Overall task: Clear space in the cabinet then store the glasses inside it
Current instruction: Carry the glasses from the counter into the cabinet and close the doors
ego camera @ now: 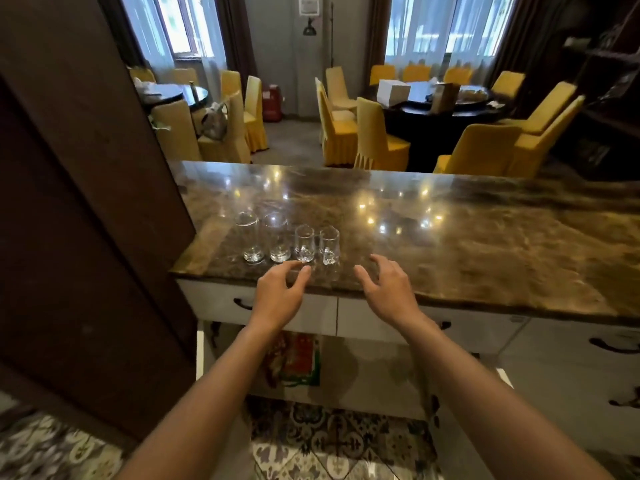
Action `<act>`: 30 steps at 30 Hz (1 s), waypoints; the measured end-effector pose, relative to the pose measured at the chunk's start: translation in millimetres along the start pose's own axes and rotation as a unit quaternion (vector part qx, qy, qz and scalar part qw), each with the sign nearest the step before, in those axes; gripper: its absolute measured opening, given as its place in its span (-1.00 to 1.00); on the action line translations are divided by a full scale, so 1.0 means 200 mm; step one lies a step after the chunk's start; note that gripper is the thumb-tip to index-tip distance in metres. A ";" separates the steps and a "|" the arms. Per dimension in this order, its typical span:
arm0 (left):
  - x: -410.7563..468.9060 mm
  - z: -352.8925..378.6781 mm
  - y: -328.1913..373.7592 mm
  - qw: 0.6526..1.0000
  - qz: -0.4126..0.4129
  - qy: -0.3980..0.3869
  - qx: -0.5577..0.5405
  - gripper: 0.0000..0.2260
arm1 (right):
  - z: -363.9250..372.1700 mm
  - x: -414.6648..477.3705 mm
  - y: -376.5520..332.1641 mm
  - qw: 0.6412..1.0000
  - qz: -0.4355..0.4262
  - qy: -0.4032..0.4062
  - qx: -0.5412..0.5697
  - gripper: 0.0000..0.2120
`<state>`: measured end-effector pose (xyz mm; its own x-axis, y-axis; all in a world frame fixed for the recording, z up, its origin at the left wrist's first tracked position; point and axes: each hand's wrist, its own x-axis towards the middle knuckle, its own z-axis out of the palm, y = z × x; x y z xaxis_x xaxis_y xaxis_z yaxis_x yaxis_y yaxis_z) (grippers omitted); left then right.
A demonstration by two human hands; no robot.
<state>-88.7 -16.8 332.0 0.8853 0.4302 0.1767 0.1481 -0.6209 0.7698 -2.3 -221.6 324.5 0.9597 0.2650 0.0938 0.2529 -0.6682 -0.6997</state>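
Several clear glasses stand in a row near the front left of the brown marble counter [450, 237]: two taller ones [249, 239] [277, 239] on the left, two small ones [304, 244] [329, 245] to their right. My left hand [280, 296] hovers just in front of the small glasses, fingers loosely spread, holding nothing. My right hand [388, 289] is a little to the right of the row, also spread and empty. Below the counter the white cabinet [363, 368] stands open, with a colourful bag [294, 362] lying inside on the left.
A dark wooden pillar [86, 220] borders the counter on the left. White drawers with dark handles [609, 344] run along the right. Beyond the counter are yellow-covered chairs [377, 140] and dark round tables. The floor has patterned tiles.
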 end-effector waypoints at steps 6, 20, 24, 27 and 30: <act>0.17 -0.05 -0.15 0.996 -0.058 -0.015 -0.070 -0.67 | 0.19 0.12 -0.08 0.997 0.046 -0.001 0.056 -0.44; 0.51 0.26 -0.35 0.967 -0.170 -0.019 -0.187 -0.68 | 0.49 0.41 -0.08 0.929 0.139 -0.010 0.342 -0.92; 0.59 0.33 -0.40 0.949 -0.208 -0.012 -0.239 -0.76 | 0.56 0.47 -0.04 0.913 0.170 -0.021 0.370 -0.72; 0.62 0.38 -0.42 0.936 -0.229 -0.006 -0.266 -0.80 | 0.60 0.49 -0.01 0.906 0.181 -0.016 0.382 -0.72; 0.61 0.42 -0.42 0.929 -0.239 0.003 -0.281 -0.85 | 0.63 0.52 0.02 0.902 0.174 -0.012 0.395 -0.74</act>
<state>44.1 33.2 236.6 0.7747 0.5733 -0.2667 0.2688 0.0831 0.9596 82.3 -108.7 242.7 0.9589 0.1564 -0.2368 -0.2379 -0.0121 -0.9712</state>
